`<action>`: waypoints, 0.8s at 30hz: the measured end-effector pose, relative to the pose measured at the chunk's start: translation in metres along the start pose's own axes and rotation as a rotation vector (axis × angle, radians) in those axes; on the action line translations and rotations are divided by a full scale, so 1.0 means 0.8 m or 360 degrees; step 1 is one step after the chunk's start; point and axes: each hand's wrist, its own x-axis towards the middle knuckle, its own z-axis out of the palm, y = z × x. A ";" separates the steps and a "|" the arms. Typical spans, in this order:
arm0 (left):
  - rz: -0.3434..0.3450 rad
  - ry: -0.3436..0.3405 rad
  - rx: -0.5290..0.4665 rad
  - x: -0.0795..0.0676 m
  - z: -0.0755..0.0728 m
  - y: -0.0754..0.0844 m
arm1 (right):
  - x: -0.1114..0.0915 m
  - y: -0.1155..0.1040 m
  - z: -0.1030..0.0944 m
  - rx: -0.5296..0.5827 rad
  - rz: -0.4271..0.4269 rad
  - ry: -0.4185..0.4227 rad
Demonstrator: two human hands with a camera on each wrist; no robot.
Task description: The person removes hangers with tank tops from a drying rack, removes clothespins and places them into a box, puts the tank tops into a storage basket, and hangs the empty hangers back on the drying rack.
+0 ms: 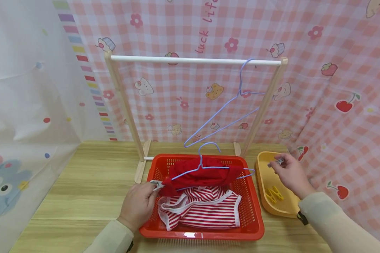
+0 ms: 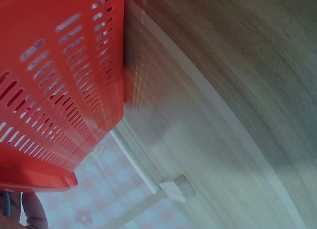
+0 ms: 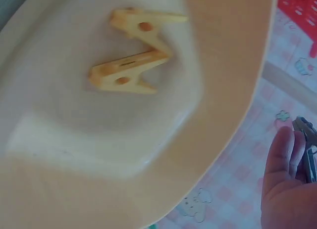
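Observation:
My left hand [image 1: 137, 203] is at the left rim of the red basket [image 1: 202, 234], pinching a grey clothespin [image 1: 157, 185] at the left end of a lavender hanger [image 1: 186, 173]. A red garment [image 1: 194, 177] hangs over that hanger, inside the basket. Below it lies a red-and-white striped garment [image 1: 209, 212]. Over the yellow tray [image 1: 262, 196], my right hand [image 1: 292, 175] pinches another grey clothespin [image 3: 308, 149]. Two yellow clothespins [image 3: 124, 73] lie on the tray's bottom. In the left wrist view only a few fingertips [image 2: 32, 209] show below the basket wall.
Behind the basket stands a wooden rack with a white rail [image 1: 177, 60]. A second lavender hanger [image 1: 215, 114] hangs from the rail's right part, without a garment. A pink checked curtain [image 1: 164, 105] backs the wooden table [image 1: 73, 196] and runs along its right side.

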 end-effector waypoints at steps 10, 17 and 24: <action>0.0019 0.0017 -0.0002 0.000 0.000 0.000 | 0.004 0.031 0.004 -0.0194 0.0123 -0.0235; 0.0026 0.0026 0.0008 0.000 0.001 -0.001 | 0.005 0.036 0.006 -0.0255 0.0138 -0.0308; 0.0020 0.0017 0.0000 0.000 0.001 -0.002 | 0.005 0.041 0.012 -0.0388 0.0006 -0.0293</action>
